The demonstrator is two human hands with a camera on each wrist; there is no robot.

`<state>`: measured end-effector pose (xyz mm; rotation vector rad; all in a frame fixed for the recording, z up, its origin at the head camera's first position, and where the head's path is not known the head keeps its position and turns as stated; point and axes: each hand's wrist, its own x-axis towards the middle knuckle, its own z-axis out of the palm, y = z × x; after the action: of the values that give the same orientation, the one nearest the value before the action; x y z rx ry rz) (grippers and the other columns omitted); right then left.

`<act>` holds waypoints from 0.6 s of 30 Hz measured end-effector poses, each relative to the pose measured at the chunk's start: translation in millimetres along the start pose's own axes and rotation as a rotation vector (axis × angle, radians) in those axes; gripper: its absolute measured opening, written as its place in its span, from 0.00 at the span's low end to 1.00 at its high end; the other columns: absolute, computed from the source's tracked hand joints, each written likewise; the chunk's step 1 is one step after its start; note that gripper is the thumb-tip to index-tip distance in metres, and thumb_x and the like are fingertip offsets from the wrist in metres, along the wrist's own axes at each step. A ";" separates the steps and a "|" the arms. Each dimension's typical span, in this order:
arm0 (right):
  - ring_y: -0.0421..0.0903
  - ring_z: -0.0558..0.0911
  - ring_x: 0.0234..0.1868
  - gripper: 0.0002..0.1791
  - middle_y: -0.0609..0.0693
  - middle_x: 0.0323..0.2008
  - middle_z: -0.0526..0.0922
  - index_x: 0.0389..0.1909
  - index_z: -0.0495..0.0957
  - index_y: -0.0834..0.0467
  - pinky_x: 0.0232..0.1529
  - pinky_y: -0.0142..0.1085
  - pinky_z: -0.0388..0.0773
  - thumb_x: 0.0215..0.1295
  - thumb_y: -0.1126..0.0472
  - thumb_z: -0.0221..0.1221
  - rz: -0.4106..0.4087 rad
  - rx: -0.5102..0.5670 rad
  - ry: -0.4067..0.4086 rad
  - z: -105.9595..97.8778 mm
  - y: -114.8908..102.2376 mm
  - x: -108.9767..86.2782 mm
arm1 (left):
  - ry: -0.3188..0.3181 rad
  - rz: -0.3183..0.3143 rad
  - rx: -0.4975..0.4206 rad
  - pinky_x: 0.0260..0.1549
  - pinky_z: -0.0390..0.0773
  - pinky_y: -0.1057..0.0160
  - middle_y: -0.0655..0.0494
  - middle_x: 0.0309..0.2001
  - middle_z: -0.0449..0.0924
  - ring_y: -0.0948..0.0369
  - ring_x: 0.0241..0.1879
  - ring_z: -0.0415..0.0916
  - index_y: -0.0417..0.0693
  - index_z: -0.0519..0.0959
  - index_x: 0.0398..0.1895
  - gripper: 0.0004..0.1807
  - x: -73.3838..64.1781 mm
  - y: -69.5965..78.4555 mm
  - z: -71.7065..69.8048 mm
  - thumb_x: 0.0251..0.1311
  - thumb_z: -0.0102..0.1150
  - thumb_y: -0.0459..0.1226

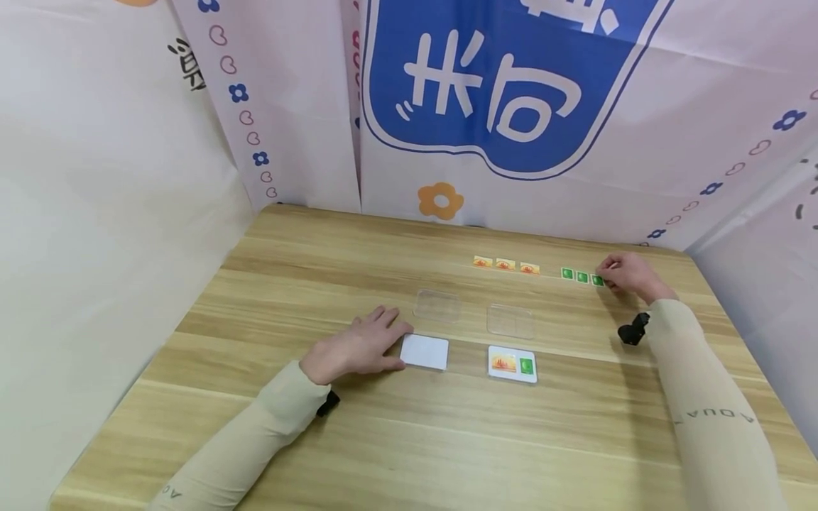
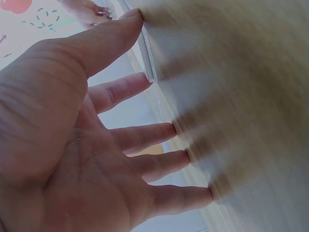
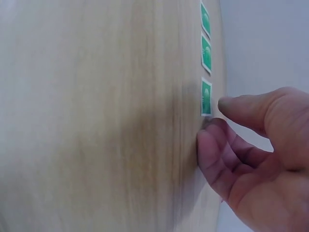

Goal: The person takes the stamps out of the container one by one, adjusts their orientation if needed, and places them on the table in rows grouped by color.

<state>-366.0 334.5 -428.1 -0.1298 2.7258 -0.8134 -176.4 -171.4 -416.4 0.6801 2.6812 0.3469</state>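
Observation:
My left hand (image 1: pixel 361 344) rests on the wooden table with its fingers spread. Its thumb and index fingertip are right at the left edge of a blank white card (image 1: pixel 424 353), whose thin side edge shows in the left wrist view. At the right back, my right hand (image 1: pixel 633 273) reaches to the end of a row of three green stamps (image 1: pixel 582 277). The nearest green stamp (image 3: pixel 206 97) lies flat, with the bent fingers and thumb just beside it. Thumb and index finger stand apart there, nothing showing between them.
Three orange stamps (image 1: pixel 505 265) lie in a row left of the green ones. Two clear plastic covers (image 1: pixel 437 305) lie in front. Nearer stands a white card (image 1: pixel 511 377) bearing one orange and one green stamp. Printed cloth (image 1: pixel 307 128) hangs behind the table.

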 end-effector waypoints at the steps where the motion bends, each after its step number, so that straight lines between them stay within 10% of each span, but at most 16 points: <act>1: 0.45 0.80 0.34 0.16 0.60 0.37 0.82 0.49 0.73 0.69 0.34 0.35 0.80 0.73 0.58 0.52 0.004 0.004 -0.001 -0.6 -0.1 -0.3 | -0.002 -0.002 0.003 0.62 0.59 0.28 0.39 0.75 0.54 0.38 0.75 0.48 0.57 0.66 0.68 0.31 0.6 0.0 0.1 0.64 0.61 0.52; 18: 0.49 0.79 0.36 0.19 0.64 0.41 0.80 0.53 0.71 0.69 0.37 0.41 0.80 0.73 0.56 0.52 -0.030 0.026 0.008 -14.5 -15.1 -11.3 | -0.011 0.007 -0.032 0.66 0.59 0.33 0.42 0.75 0.56 0.41 0.75 0.49 0.56 0.64 0.70 0.33 0.2 -0.7 -4.4 0.65 0.59 0.53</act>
<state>-359.5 331.3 -405.4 -0.1627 2.7264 -0.8589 -178.6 -172.5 -412.6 0.6804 2.6576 0.3860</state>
